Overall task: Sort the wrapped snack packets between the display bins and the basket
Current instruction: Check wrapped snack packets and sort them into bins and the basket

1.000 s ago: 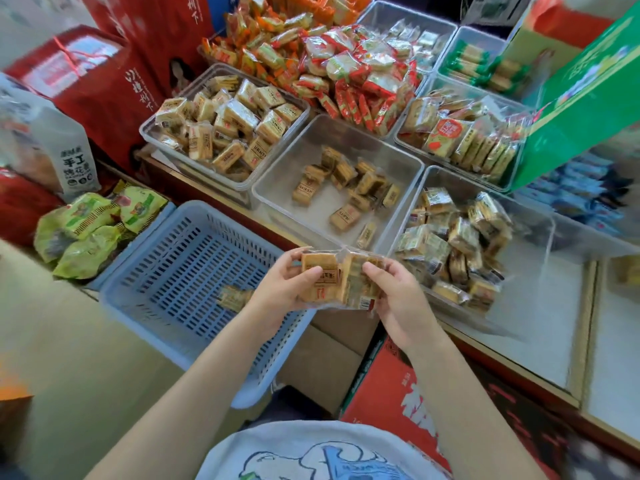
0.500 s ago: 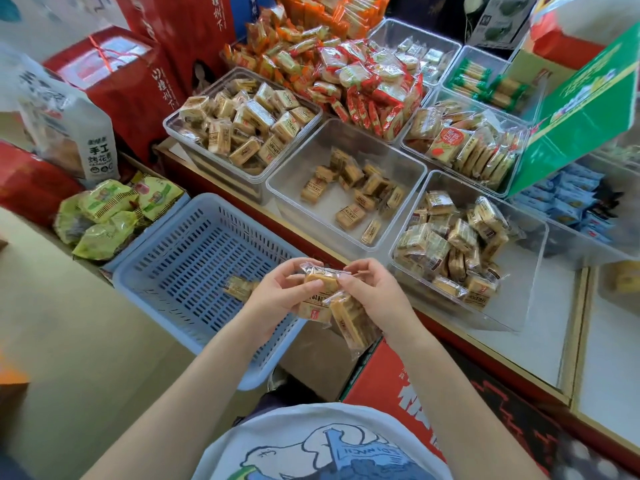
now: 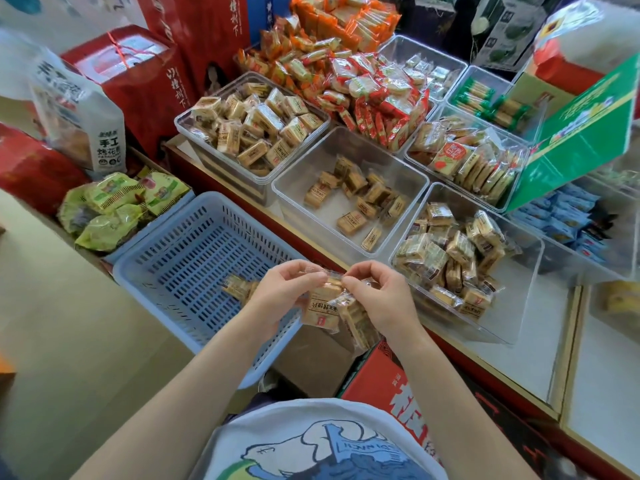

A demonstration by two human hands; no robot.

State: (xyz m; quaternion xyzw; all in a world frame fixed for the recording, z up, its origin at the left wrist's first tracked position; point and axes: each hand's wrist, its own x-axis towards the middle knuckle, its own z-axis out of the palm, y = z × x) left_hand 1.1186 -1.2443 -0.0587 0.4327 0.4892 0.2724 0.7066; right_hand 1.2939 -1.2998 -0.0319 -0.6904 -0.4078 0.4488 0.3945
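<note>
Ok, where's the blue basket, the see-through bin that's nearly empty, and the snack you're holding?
blue basket [image 3: 180, 258]: head view, on its slotted floor.
nearly empty clear bin [image 3: 311, 161]: head view, on its far wall.
held snack packet [image 3: 320, 308]: head view, on its printed front.

Pale blue slotted basket [image 3: 194, 258], tan snack packets [image 3: 325, 306] with dark lettering, red-and-orange wrappers [image 3: 374, 95] behind.
</note>
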